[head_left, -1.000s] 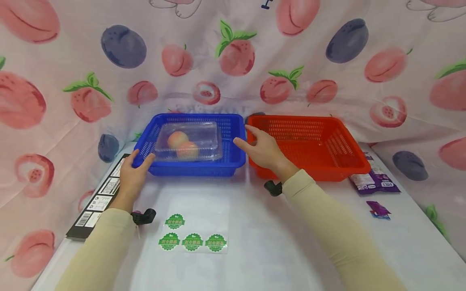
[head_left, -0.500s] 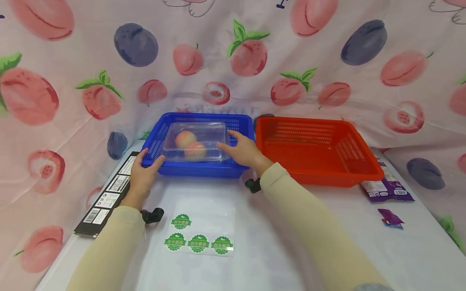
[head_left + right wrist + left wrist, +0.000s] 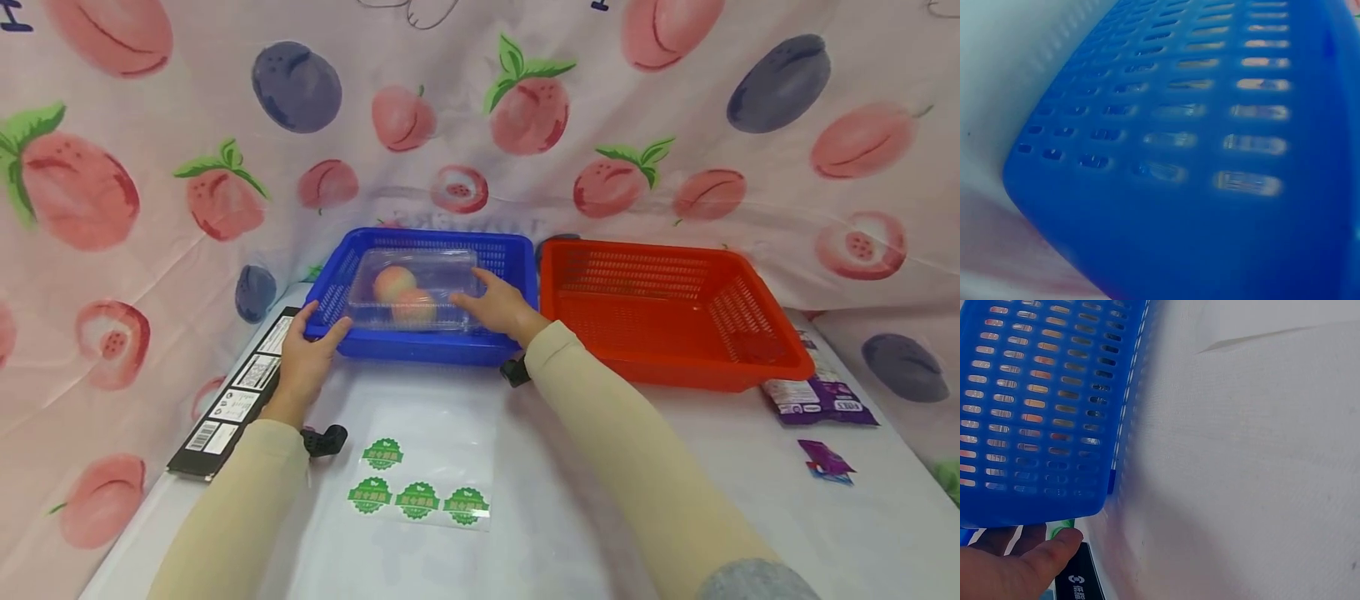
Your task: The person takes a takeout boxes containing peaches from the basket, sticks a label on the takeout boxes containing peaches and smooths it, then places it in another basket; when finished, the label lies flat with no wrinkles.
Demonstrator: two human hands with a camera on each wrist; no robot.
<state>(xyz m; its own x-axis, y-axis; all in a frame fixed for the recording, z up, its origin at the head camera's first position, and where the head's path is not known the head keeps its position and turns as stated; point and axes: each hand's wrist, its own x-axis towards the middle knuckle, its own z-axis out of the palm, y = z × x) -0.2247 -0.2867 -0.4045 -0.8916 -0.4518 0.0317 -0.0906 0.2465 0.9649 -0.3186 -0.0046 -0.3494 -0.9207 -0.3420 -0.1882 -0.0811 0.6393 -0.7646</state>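
Observation:
A clear plastic clamshell box [image 3: 442, 265] with two peaches [image 3: 395, 283] inside lies in the blue plastic basket [image 3: 420, 343]. My right hand [image 3: 501, 308] reaches over the basket's right side, thumb and fingers spread at the box's right end. At the basket's left front corner is my left hand [image 3: 303, 362], its thumb and fingers apart along the rim. The left wrist view shows that thumb [image 3: 1054, 556] right by the slotted basket wall [image 3: 1035, 425]. In the right wrist view only the basket wall [image 3: 1166, 156] shows; the hand is hidden.
A red basket [image 3: 667, 371] stands right of the blue one. Purple snack packaging [image 3: 817, 400] and small purple wrappers [image 3: 825, 458] lie farther right. A black box with white labels [image 3: 240, 400] lies at the left. In front is a clear sheet with green stickers [image 3: 416, 500].
My right hand has moved left from the blue basket's right rim to the box's right end. My left hand stays at the corner. The whole view has shifted slightly.

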